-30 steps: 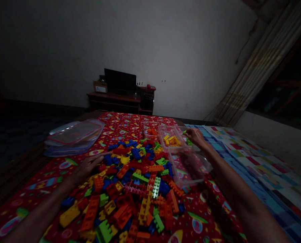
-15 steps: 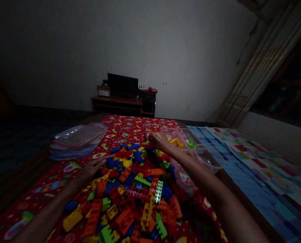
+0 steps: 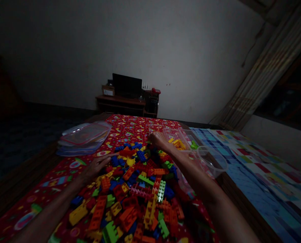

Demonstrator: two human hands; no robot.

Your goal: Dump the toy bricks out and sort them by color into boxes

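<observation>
A big heap of coloured plastic building bricks [image 3: 135, 189] covers the red patterned cloth [image 3: 130, 123]. My left hand [image 3: 96, 167] lies flat on the heap's left edge, fingers apart, holding nothing. At the far end of the heap my right hand [image 3: 158, 140] hovers over the bricks with curled fingers; whether a brick is in it is too dark to tell. Just right of that hand stand clear plastic tubs, one holding yellow bricks [image 3: 178, 144] and one holding green bricks [image 3: 194, 145]. A further clear tub [image 3: 212, 162] sits by my right forearm.
A stack of clear lids [image 3: 84, 138] lies at the cloth's far left. A blue checked mat [image 3: 254, 168] spreads to the right. Against the far wall stands a low desk with a dark screen [image 3: 127, 86]. A striped curtain [image 3: 267, 64] hangs at the right.
My right hand has swung left from the green-brick tub to the far end of the heap. My left hand has stayed put. The view has tilted slightly.
</observation>
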